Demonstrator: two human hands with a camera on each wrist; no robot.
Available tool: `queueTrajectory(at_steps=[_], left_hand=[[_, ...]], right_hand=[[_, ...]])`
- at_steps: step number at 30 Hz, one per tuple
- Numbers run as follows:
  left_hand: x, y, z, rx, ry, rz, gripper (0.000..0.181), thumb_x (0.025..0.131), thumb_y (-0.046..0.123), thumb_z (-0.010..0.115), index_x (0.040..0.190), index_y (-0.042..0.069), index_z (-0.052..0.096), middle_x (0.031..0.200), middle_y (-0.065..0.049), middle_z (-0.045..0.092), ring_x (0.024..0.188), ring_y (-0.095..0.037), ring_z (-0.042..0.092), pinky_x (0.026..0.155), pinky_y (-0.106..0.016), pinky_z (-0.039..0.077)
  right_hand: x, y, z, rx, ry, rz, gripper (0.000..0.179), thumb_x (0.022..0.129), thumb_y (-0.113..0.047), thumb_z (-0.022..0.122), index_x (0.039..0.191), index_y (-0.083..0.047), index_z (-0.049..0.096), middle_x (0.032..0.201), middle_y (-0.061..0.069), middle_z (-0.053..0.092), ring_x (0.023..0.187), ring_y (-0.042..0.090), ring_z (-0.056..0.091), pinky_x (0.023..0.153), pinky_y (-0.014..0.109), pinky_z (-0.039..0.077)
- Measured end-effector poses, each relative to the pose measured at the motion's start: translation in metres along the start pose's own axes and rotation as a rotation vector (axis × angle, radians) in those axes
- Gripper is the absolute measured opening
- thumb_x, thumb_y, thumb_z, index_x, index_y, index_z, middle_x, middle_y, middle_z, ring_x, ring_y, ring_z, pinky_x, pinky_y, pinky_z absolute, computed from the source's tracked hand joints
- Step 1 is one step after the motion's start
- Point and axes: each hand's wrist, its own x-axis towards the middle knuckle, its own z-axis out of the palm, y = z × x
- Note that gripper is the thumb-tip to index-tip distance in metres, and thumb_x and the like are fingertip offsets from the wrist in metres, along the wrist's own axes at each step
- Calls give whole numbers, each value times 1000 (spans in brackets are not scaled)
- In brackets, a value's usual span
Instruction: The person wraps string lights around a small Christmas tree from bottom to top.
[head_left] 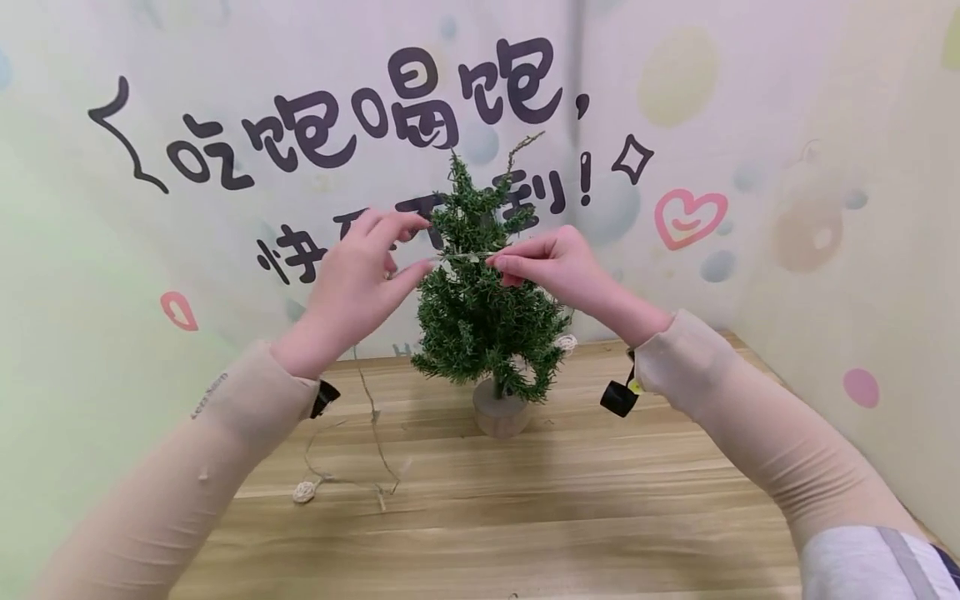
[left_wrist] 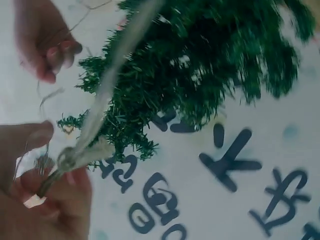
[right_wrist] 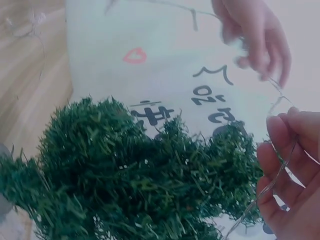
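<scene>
A small green artificial tree (head_left: 480, 308) stands in a round wooden base (head_left: 500, 412) on the wooden table (head_left: 525, 508). A thin wire string with small pale bulbs (head_left: 465, 256) is stretched across the tree's upper part between both hands. My left hand (head_left: 411, 250) pinches it on the tree's left side, and my right hand (head_left: 501, 260) pinches it on the right. In the left wrist view my left hand's fingers (left_wrist: 55, 195) grip the wire at a pale bulb (left_wrist: 75, 155). The right wrist view has the right hand's fingers (right_wrist: 285, 170) curled on the thin wire (right_wrist: 272, 182) beside the tree (right_wrist: 125, 180).
The loose wire hangs from my left hand to the table, ending near a bulb (head_left: 303, 492). Another bulb (head_left: 566, 342) lies behind the tree to the right. Painted walls (head_left: 787, 167) close the corner behind and to the right of the tree.
</scene>
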Motion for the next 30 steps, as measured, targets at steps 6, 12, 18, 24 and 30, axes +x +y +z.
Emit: queueTrajectory(at_steps=[6,12,18,24,30], left_hand=[[-7,-12,-23,-263,-418,-392,45,92,30,66,135,20,52,126,-8,56,77,-22,67,53,-34,52],[-10,-26,-43,-413,-575,-466,45,93,34,65,133,16,53,102,-11,64,60,-24,59,54,-33,49],[-17,-47,-50,-629,-610,-521,45,95,22,63,135,7,50,91,-11,62,77,-24,61,65,-37,55],[-30,-68,-53,-634,-693,-542,37,95,21,63,128,6,54,107,-13,62,80,-25,65,46,-28,43],[-30,-79,-70,-565,-639,-445,29,97,19,59,125,14,52,96,-11,59,56,-14,41,52,-28,37]], right_hand=[[2,-4,-7,-56,27,-10,16,91,-9,68,103,-1,75,98,15,72,77,23,68,71,27,54],[3,-3,-10,-77,64,-13,17,91,-13,68,103,-3,76,88,13,73,78,31,66,69,29,52],[5,0,-18,-86,129,20,21,91,-17,70,105,-3,75,77,12,72,73,25,66,58,23,41],[6,4,-28,-60,178,39,21,91,-17,69,106,-3,75,81,7,72,76,23,65,72,24,49],[6,7,-40,-83,225,35,21,91,-18,69,103,-2,75,86,-2,69,78,14,58,71,24,47]])
